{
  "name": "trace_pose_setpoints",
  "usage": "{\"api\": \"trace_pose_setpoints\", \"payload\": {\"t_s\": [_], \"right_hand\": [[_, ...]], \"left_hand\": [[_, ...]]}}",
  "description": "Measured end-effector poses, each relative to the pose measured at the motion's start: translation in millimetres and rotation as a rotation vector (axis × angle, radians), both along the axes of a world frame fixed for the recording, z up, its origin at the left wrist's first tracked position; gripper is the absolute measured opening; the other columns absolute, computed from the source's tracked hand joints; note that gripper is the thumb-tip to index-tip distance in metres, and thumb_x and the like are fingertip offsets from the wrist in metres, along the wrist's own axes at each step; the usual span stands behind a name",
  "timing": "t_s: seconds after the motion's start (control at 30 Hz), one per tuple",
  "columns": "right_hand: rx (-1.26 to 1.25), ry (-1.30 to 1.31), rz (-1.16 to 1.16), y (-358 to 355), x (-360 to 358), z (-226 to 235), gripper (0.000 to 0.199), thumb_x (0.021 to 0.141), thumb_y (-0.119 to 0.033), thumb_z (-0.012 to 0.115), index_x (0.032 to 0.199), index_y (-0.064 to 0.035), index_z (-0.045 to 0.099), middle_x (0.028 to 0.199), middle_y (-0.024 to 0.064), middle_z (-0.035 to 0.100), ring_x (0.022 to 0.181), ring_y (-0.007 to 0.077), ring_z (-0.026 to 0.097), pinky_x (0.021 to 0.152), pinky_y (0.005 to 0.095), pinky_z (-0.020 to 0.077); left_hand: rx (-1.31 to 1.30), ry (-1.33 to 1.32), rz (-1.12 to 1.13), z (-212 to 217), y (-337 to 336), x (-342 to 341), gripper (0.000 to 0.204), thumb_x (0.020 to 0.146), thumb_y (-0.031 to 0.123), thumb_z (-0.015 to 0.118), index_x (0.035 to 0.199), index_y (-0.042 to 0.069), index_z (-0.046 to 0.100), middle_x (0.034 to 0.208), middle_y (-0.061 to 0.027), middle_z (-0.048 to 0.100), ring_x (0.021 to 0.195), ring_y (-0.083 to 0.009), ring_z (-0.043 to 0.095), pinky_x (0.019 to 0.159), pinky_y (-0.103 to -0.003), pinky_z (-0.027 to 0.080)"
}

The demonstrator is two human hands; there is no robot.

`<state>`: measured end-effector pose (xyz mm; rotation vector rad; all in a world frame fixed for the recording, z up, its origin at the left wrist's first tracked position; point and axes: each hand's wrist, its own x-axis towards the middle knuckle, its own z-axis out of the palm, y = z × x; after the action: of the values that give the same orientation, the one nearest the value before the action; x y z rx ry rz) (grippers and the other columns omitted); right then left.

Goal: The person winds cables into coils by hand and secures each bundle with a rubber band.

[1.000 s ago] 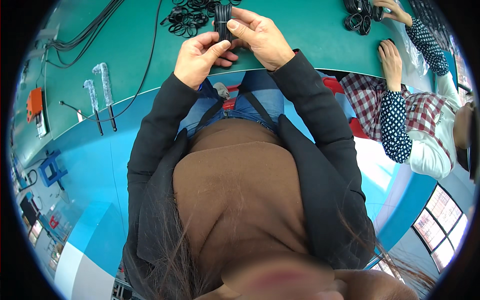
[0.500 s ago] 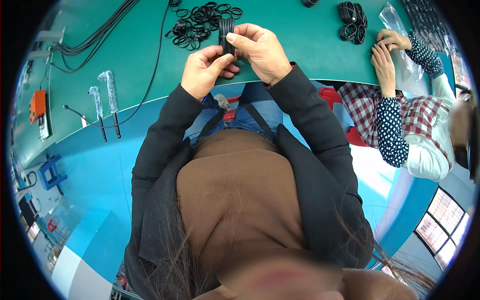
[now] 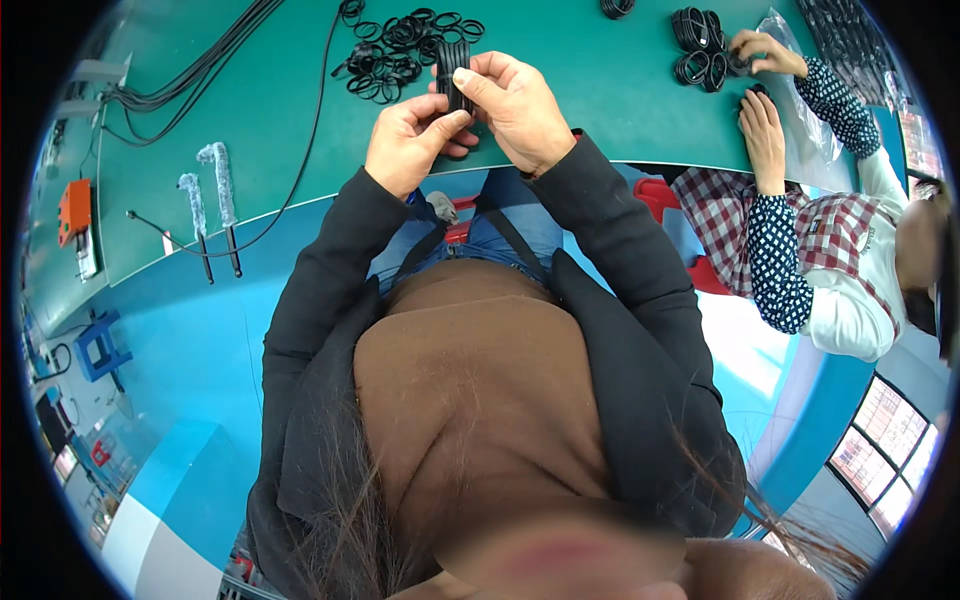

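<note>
A coiled bundle of black cable is held upright over the green table, close to its near edge. My left hand pinches the lower left side of the bundle between thumb and fingers. From the right, my right hand grips it with the thumb pressed flat across its front. Both hands' other fingertips are partly hidden behind the bundle. Just beyond and to the left lies a loose pile of black rings, which look like bands or ties.
Coiled cable bundles sit at the right, before a co-worker's hands and clear plastic bag. On the left are two plastic-wrapped rods, a long black cable, more cables and an orange device.
My hands keep their grip on the cable bundle and have barely moved. The co-worker's hands have parted, one reaching toward the coiled bundles.
</note>
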<state>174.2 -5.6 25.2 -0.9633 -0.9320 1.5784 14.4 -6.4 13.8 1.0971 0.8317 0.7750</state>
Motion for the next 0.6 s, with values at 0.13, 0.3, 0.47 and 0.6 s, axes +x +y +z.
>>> {"api": "trace_pose_setpoints", "payload": {"t_s": [0.13,0.3,0.47,0.6], "right_hand": [[-0.03,-0.009,-0.028,4,3,3,0.014,0.092,-0.014,0.057,0.098,-0.0009,0.057,0.1,0.0103,0.065,0.081,0.0122,0.062,0.07,0.0246,0.0511],[-0.036,0.172,-0.07,5,10,8,0.024,0.091,-0.013,0.058,0.108,0.0009,0.049,0.106,0.017,0.063,0.087,0.0191,0.064,0.073,0.0308,0.0539],[0.053,-0.227,-0.262,22,59,12,0.041,0.086,-0.02,0.067,0.112,0.0043,0.046,0.106,0.0204,0.061,0.095,0.0249,0.064,0.078,0.0355,0.0541],[0.316,-1.431,-0.475,39,143,9,0.05,0.081,-0.033,0.07,0.112,0.0007,0.05,0.103,0.0195,0.064,0.09,0.0323,0.065,0.074,0.0389,0.052]], "left_hand": [[-0.019,-0.032,0.004,6,-1,2,0.025,0.091,0.012,0.058,0.111,-0.004,0.058,0.1,-0.0132,0.065,0.081,-0.0187,0.066,0.068,-0.027,0.055],[0.035,-0.127,0.049,14,-9,5,0.039,0.092,0.012,0.056,0.128,-0.002,0.046,0.107,-0.0179,0.063,0.078,-0.0213,0.067,0.065,-0.027,0.055],[0.136,-0.144,0.163,15,-8,-9,0.046,0.093,0.011,0.055,0.135,0.0,0.039,0.109,-0.0209,0.061,0.076,-0.0222,0.067,0.064,-0.027,0.055],[0.623,0.383,0.435,17,2,-59,0.025,0.091,0.01,0.057,0.114,-0.002,0.058,0.095,-0.0147,0.065,0.075,-0.0197,0.066,0.062,-0.028,0.053]]}}
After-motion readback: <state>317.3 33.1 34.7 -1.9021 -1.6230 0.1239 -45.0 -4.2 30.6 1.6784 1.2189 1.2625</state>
